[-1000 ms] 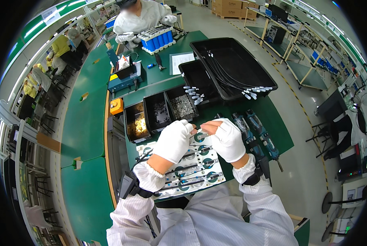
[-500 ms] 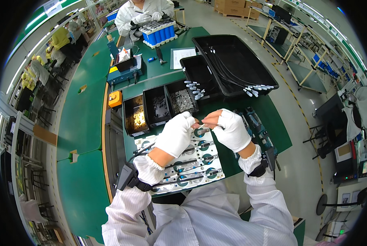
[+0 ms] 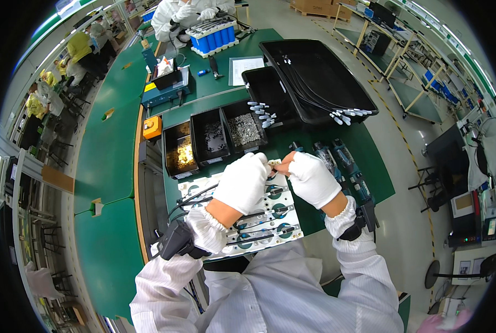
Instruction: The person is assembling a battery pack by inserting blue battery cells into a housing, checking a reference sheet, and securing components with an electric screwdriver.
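Both my hands wear white gloves that leave the fingertips bare. My left hand [image 3: 241, 183] and my right hand [image 3: 313, 181] meet over the far edge of a white plate [image 3: 292, 221] fitted with black cables, metal strips and dark green round spots. Fingertips of each hand are pinched close together there, almost touching. Whatever they hold is too small and too covered to make out. Black cables [image 3: 192, 201] trail over the plate's left side, beside my left wrist.
Beyond the plate stand black bins of brass-coloured parts [image 3: 182, 154], black parts [image 3: 214, 133] and silver hardware [image 3: 244, 129]. A large black tray [image 3: 325, 66] holds cables. Power tools [image 3: 352, 166] lie at right. Across the bench, a co-worker [image 3: 173, 16] sits behind a blue battery pack [image 3: 214, 39].
My hands stay together at the plate's far edge, the right fingers now curled in more. The view has shifted slightly, showing more of the power tools. The co-worker's hands have moved.
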`<state>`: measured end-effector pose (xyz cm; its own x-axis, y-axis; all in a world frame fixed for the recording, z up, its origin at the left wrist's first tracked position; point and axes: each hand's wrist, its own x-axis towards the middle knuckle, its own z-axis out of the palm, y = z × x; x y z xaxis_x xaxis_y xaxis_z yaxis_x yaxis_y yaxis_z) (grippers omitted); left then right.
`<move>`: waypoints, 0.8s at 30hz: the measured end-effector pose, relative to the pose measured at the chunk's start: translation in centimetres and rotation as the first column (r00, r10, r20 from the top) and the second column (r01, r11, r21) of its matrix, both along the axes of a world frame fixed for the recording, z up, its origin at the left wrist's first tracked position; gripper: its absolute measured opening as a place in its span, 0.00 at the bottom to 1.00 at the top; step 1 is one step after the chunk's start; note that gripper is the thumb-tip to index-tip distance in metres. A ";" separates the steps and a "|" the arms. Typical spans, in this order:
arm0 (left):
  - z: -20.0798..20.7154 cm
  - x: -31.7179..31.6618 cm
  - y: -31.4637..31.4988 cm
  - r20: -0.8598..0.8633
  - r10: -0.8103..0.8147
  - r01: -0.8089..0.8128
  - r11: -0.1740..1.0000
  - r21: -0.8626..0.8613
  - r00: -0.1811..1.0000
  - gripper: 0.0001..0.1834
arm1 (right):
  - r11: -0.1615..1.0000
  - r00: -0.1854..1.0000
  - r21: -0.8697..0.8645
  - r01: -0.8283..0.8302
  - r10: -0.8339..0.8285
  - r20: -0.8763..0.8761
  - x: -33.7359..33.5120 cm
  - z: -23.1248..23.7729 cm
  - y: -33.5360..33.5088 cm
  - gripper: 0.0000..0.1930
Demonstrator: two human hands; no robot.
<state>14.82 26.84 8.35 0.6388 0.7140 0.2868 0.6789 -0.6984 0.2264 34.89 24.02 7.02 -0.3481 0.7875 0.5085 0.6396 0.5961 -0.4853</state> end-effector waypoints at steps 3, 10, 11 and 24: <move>0.0 0.0 -0.1 0.027 -0.014 0.013 0.999 0.032 1.000 0.05 | 0.996 0.994 0.092 0.003 -0.012 0.104 0.3 -0.2 -0.2 0.06; 0.1 -0.1 0.3 0.130 -0.029 0.034 0.999 -0.037 0.991 0.08 | 0.996 1.000 -0.093 0.004 -0.006 -0.015 -0.1 1.0 0.9 0.03; 0.0 -0.2 0.4 0.157 0.005 0.008 0.997 -0.079 0.988 0.07 | 0.996 1.000 -0.087 -0.003 0.004 0.012 -0.1 1.0 1.0 0.02; -1.0 -0.4 0.3 0.254 0.040 -0.019 0.996 -0.087 0.966 0.06 | 0.999 1.000 -0.051 -0.001 0.001 -0.003 0.0 -0.1 0.2 0.13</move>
